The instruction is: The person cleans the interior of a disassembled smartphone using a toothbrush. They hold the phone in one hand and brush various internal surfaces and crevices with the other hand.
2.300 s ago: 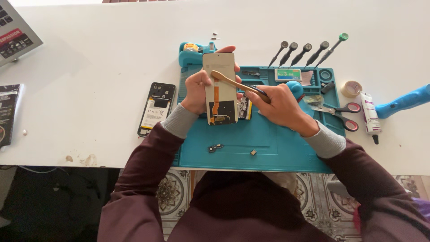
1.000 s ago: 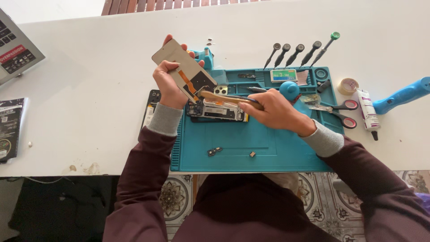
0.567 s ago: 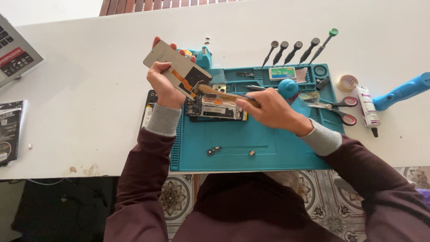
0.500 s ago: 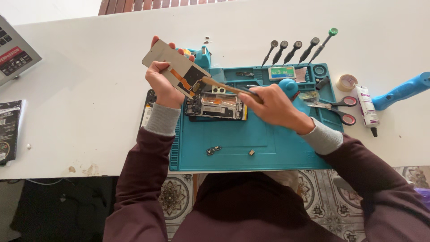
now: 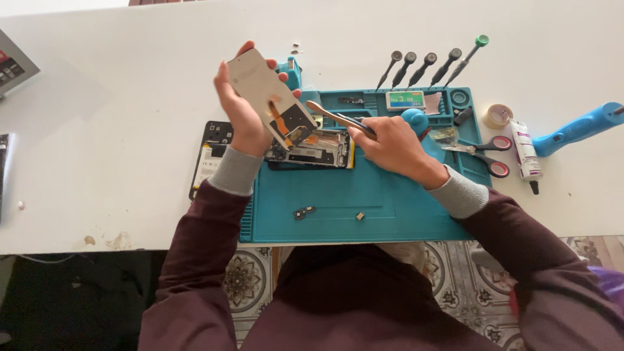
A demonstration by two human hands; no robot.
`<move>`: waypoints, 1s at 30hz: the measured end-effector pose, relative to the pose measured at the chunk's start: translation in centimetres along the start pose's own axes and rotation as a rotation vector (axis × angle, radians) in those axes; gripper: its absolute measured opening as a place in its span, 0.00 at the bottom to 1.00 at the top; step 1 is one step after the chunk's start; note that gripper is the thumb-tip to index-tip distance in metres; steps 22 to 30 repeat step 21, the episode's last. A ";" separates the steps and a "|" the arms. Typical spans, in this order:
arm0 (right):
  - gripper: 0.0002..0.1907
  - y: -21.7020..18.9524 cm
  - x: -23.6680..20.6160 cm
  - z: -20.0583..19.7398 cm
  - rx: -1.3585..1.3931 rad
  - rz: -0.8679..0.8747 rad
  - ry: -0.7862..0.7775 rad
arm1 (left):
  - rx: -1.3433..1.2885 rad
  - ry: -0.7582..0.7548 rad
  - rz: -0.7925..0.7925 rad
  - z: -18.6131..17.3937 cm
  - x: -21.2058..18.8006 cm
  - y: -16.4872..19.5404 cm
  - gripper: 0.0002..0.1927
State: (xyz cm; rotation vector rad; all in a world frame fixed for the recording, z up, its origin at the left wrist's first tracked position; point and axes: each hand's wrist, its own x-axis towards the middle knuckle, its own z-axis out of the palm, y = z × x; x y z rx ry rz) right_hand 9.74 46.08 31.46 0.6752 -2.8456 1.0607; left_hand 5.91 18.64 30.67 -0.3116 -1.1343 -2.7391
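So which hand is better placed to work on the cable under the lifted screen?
Probably the right hand: it holds the tweezers, tip near the orange cable. The left hand is occupied holding the screen tilted above the phone.

Phone panel (image 5: 266,96) in left hand (image 5: 242,110)

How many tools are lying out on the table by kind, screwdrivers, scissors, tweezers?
Screwdrivers: 5, in a row beyond the mat
Scissors: 1, red-handled
Tweezers: 1, in the right hand
Total: 7
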 end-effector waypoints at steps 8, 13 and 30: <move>0.20 -0.3 0.0 -0.4 -0.108 0.015 -0.010 | 0.230 -0.010 0.109 -0.9 0.2 -2.4 0.35; 0.23 -0.7 -0.5 -0.5 -0.141 -0.097 0.183 | 0.247 -0.003 0.116 -1.4 0.4 -3.2 0.36; 0.31 -0.8 -0.4 -0.2 -0.069 -0.285 0.015 | 0.195 -0.011 0.125 -0.7 -4.0 3.3 0.39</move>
